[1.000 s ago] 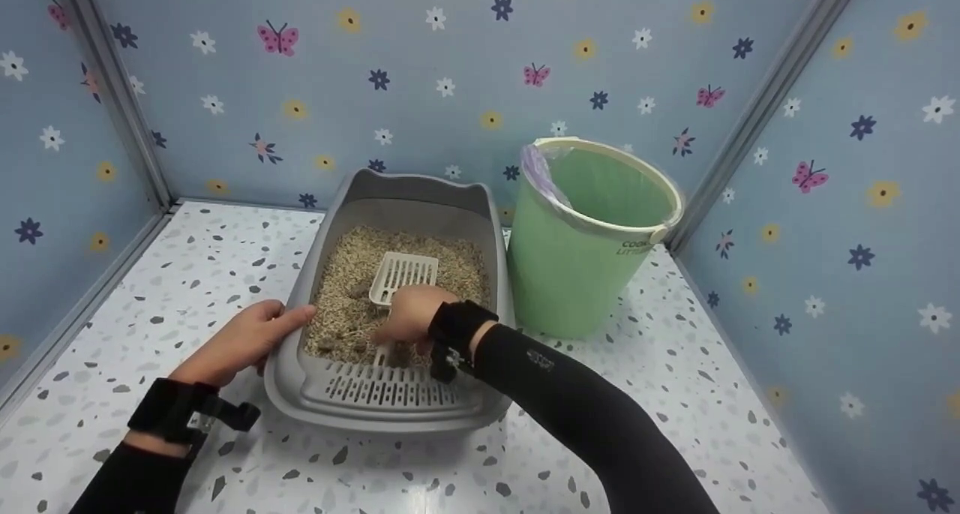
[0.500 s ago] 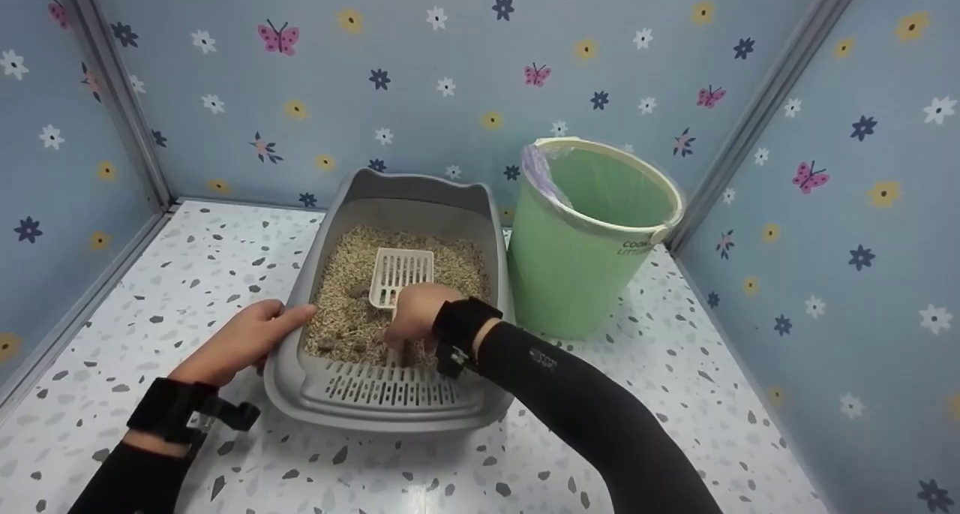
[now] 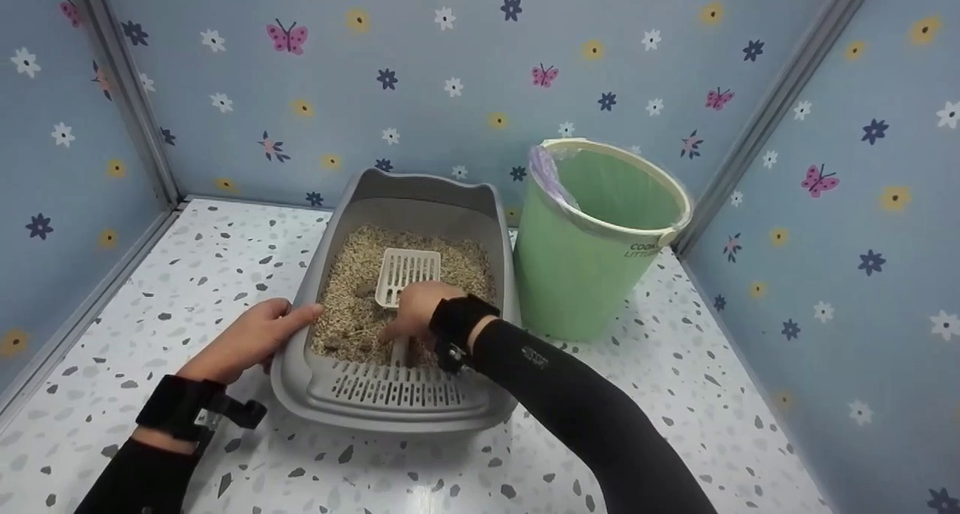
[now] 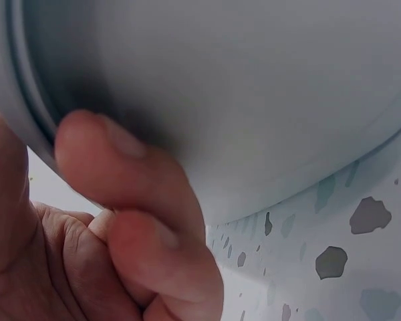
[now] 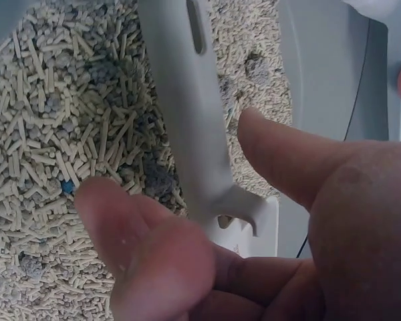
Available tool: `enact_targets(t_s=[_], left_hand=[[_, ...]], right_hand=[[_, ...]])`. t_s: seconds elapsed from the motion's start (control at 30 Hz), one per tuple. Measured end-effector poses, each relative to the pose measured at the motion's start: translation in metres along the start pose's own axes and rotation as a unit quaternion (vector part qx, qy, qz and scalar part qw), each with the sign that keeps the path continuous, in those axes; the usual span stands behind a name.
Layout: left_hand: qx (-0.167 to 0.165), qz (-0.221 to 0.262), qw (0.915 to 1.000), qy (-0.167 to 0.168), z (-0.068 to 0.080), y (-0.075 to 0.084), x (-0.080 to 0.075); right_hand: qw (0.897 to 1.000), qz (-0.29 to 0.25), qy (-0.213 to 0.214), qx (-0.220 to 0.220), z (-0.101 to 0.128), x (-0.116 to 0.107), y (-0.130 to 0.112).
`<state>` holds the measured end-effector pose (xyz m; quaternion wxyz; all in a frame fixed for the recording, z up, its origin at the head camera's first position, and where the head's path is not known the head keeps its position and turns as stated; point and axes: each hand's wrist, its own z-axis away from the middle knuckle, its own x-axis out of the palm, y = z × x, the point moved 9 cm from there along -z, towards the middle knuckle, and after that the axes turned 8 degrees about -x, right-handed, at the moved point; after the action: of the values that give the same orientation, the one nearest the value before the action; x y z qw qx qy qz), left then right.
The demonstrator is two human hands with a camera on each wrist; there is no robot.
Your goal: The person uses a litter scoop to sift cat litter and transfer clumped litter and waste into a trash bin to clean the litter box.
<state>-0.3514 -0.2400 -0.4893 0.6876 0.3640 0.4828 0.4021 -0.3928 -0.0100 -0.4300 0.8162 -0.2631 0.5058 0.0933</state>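
Observation:
A grey litter box point(image 3: 298, 364) holds tan pellet litter point(image 3: 349, 274) with darker clumps. My left hand point(image 3: 251, 334) grips its left rim, the thumb on top and curled fingers point(image 4: 127, 167) underneath in the left wrist view. On the litter lies a pale slotted litter scoop point(image 3: 390, 278), its handle toward me. My right hand point(image 3: 421, 311) is over the handle point(image 5: 187, 107). In the right wrist view, the thumb and fingers stand apart on either side of it, with visible gaps. The hand hides the neck of the scoop from the head view.
Just right of the box stands a green bin point(image 3: 574, 281) with a cream rim and a clear-and-purple liner point(image 3: 551, 176). Floral panels point(image 3: 450, 49) enclose the back and sides. The speckled white surface point(image 3: 225, 251) lies under everything.
The scoop has turned slightly straighter and come to rest on the litter. My right fingers have loosened from its handle. My left hand keeps its grip; the head view has shifted slightly.

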Motion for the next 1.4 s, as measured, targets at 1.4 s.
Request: enact_targets(t_s=[1.4], left_hand=[[0.014, -0.003, 0.9999, -0.001, 0.0, 0.001, 0.0]], right_hand=[[0.998, -0.026, 0.061, 0.011, -0.009, -0.049, 0.047]])
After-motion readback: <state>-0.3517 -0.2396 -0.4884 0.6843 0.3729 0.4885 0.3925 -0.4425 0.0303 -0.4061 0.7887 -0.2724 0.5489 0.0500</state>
